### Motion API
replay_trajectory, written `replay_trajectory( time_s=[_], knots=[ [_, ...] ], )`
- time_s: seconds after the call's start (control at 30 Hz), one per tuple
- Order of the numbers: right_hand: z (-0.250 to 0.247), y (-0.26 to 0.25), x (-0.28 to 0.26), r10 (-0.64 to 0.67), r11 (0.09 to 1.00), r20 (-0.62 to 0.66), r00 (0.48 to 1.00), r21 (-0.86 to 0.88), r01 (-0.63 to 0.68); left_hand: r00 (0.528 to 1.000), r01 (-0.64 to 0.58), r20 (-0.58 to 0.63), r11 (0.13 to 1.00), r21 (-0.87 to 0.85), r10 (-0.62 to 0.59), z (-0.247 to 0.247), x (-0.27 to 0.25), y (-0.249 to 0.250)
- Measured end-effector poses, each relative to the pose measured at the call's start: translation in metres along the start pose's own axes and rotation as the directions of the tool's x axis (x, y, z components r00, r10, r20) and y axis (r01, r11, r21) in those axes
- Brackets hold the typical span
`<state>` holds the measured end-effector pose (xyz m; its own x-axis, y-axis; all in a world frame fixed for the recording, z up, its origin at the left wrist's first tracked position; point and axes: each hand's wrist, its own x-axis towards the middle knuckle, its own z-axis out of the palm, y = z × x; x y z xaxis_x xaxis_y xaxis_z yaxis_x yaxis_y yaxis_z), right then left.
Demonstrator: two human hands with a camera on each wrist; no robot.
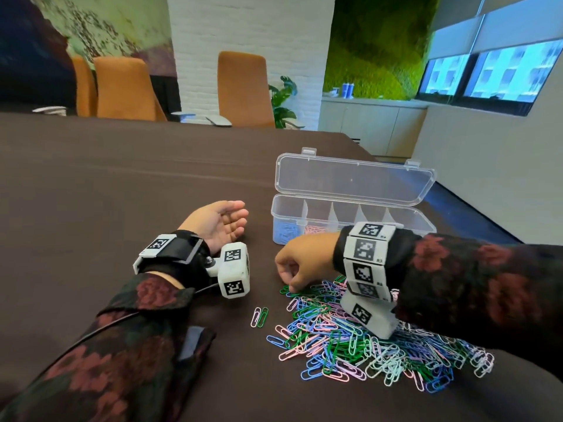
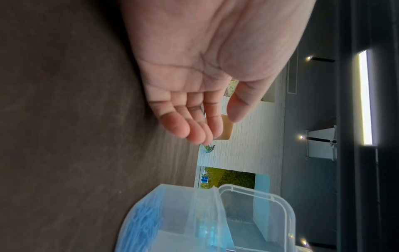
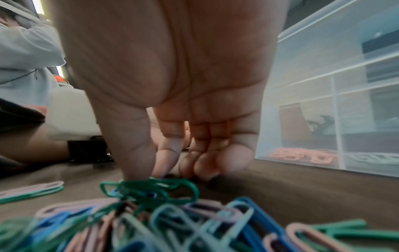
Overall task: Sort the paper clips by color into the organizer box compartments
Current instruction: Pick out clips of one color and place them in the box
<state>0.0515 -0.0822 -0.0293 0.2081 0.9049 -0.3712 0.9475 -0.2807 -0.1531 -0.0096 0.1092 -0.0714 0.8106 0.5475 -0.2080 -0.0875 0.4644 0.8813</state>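
Note:
A pile of paper clips (image 1: pixel 365 345) in blue, green, pink, lilac and pale mint lies on the dark table. My right hand (image 1: pixel 289 286) reaches down at the pile's far left edge. Its thumb and index fingertip (image 3: pixel 138 170) pinch at a small bunch of green clips (image 3: pixel 151 185). The clear organizer box (image 1: pixel 405 219) stands just behind that hand with its lid (image 1: pixel 350 178) up. Blue clips (image 1: pixel 286 233) fill its leftmost compartment and pink clips (image 1: pixel 315 229) the one beside it. My left hand (image 1: pixel 219 222) rests palm up on the table left of the box, holding nothing.
A pink and a green clip (image 1: pixel 259 316) lie apart, left of the pile. Pale clips (image 3: pixel 371 158) show in a third compartment. Orange chairs (image 1: pixel 243 86) stand at the table's far side. A person in a grey top (image 3: pixel 23 51) sits nearby.

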Motion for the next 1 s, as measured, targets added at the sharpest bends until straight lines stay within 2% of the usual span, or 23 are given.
replay_trajectory(
  time_s=[0.27,0.37,0.43,0.5,0.57,0.6,0.63,0.67,0.7,0.73,0.77,0.8,0.83,0.87,0.93,1.0],
  knots=[
    [-0.001,0.005,-0.006,-0.001,0.992,-0.015,1.0,0.129,0.003,1.0,0.004,0.006,1.0,-0.004,-0.004,0.001,-0.003,0.001],
    [-0.005,0.009,-0.01,-0.044,0.926,-0.072,0.996,0.371,0.068,1.0,0.004,0.001,1.0,-0.006,-0.004,0.001,-0.006,0.002],
    [-0.007,0.013,-0.012,-0.08,0.763,-0.112,0.99,0.632,0.133,1.0,0.002,-0.002,1.0,-0.007,-0.002,0.001,-0.007,0.002],
    [-0.007,0.014,-0.016,-0.041,0.464,-0.146,0.988,0.873,0.148,1.0,-0.005,-0.008,1.0,0.0,0.005,0.002,-0.008,0.002],
    [-0.004,0.013,-0.021,0.003,0.168,-0.149,0.989,0.975,0.146,1.0,-0.007,-0.011,1.0,0.007,0.007,0.003,-0.008,0.002],
    [-0.002,0.01,-0.024,0.0,0.061,-0.143,0.99,0.988,0.143,1.0,-0.007,-0.011,1.0,0.008,0.007,0.003,-0.008,0.002],
    [0.001,0.008,-0.025,-0.008,-0.021,-0.128,0.992,0.992,0.128,1.0,-0.007,-0.01,1.0,0.008,0.007,0.003,-0.008,0.002],
    [0.003,0.004,-0.026,-0.023,-0.057,-0.104,0.994,0.993,0.102,1.0,-0.007,-0.009,1.0,0.007,0.007,0.003,-0.007,0.002],
    [0.005,0.0,-0.026,-0.034,-0.018,-0.073,0.997,0.997,0.073,1.0,-0.006,-0.008,1.0,0.005,0.006,0.003,-0.007,0.001],
    [0.006,-0.005,-0.026,-0.038,0.107,-0.049,0.998,0.993,0.053,1.0,-0.005,-0.008,1.0,0.005,0.006,0.002,-0.006,0.002],
    [0.007,-0.009,-0.026,-0.051,0.316,-0.035,0.998,0.948,0.049,1.0,-0.004,-0.007,1.0,0.005,0.004,0.002,-0.006,0.002],
    [0.008,-0.014,-0.027,-0.072,0.574,-0.032,0.997,0.816,0.067,1.0,-0.003,-0.007,1.0,0.004,0.003,0.002,-0.005,0.002],
    [0.009,-0.019,-0.026,-0.107,0.787,-0.039,0.994,0.607,0.108,1.0,-0.003,-0.007,1.0,0.003,0.003,0.002,-0.005,0.002],
    [0.009,-0.024,-0.025,-0.155,0.903,-0.039,0.987,0.399,0.158,1.0,-0.003,-0.007,1.0,0.002,0.003,0.002,-0.006,0.002],
    [0.012,-0.033,-0.024,-0.206,0.966,-0.023,0.978,0.156,0.207,1.0,-0.005,-0.008,1.0,0.004,0.005,0.002,-0.006,0.002],
    [0.013,-0.039,-0.025,-0.211,0.976,-0.021,0.977,0.047,0.212,1.0,-0.009,-0.009,1.0,0.008,0.009,0.002,-0.008,0.002]
  ],
)
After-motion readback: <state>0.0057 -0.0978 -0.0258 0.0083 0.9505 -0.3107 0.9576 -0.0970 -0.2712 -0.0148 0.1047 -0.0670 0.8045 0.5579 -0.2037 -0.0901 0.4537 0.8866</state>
